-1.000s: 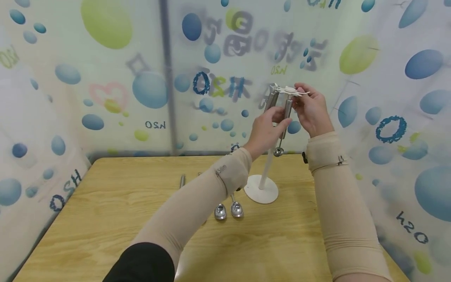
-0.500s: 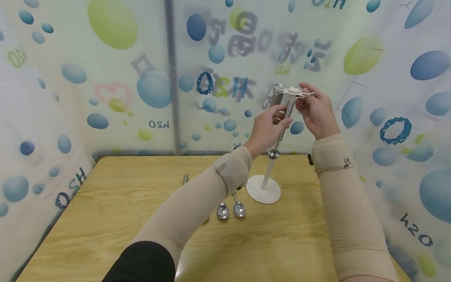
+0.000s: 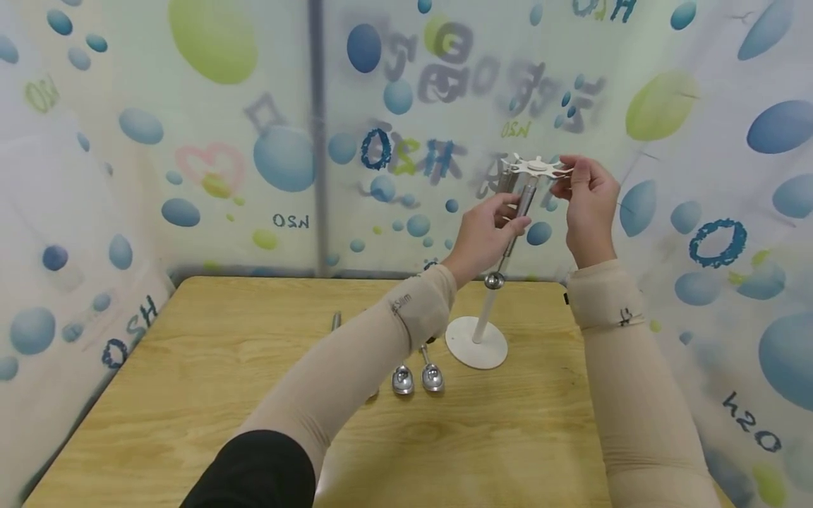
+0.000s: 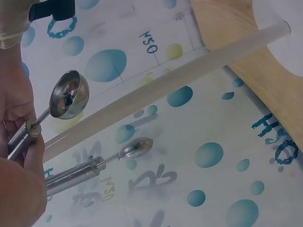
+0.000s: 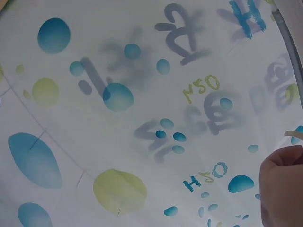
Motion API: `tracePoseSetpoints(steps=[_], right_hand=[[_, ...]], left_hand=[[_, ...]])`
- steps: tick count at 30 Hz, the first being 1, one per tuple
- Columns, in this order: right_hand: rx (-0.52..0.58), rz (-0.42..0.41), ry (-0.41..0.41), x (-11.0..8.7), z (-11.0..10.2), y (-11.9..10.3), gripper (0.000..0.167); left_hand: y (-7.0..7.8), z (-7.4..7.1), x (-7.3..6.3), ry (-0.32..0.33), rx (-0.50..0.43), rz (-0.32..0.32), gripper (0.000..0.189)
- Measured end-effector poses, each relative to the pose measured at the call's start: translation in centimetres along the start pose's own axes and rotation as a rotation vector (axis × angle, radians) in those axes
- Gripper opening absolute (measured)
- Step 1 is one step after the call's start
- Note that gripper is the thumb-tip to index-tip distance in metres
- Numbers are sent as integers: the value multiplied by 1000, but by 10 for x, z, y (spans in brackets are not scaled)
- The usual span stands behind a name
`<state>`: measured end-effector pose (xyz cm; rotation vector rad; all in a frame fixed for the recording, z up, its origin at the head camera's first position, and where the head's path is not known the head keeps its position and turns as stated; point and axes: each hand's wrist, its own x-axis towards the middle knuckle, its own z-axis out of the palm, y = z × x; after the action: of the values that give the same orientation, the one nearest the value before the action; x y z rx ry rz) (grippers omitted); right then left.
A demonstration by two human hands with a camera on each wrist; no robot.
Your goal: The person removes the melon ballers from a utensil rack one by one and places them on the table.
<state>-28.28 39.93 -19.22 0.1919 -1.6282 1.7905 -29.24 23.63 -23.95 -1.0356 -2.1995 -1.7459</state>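
Observation:
A white utensil stand with a star-shaped hook top rises on a thin pole from a round base. My left hand holds the cylindrical metal handle of a round-bowled scoop just below the hooks; the bowl hangs in front of the pole. Behind it, a smaller metal spoon hangs from the stand, its handle partly hidden by the left hand. My right hand pinches an outer prong at the right of the top. In the right wrist view only part of the right hand shows, near a prong tip.
Two oval-bowled metal scoops lie on the wooden table, the left scoop beside the right scoop. Another metal handle shows behind my left forearm, which hides the rest. Patterned curtains stand around the table.
The scoop's bowl has swung left in front of the pole. My right hand has turned and shifted outward to the prong's end. The left hand keeps its grip; the whole view has shifted slightly.

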Motion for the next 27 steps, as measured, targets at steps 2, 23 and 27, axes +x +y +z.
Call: tracePoseSetpoints(steps=[2, 23, 27], right_hand=[[-61, -32, 18, -3, 0, -1, 26], [-116, -11, 72, -1, -1, 6, 25], [-115, -11, 76, -2, 0, 5, 25]], left_hand=[[0, 1, 0, -3, -3, -1, 39], [8, -7, -3, 6, 18, 26, 41], [8, -10, -5, -3, 4, 13, 39]])
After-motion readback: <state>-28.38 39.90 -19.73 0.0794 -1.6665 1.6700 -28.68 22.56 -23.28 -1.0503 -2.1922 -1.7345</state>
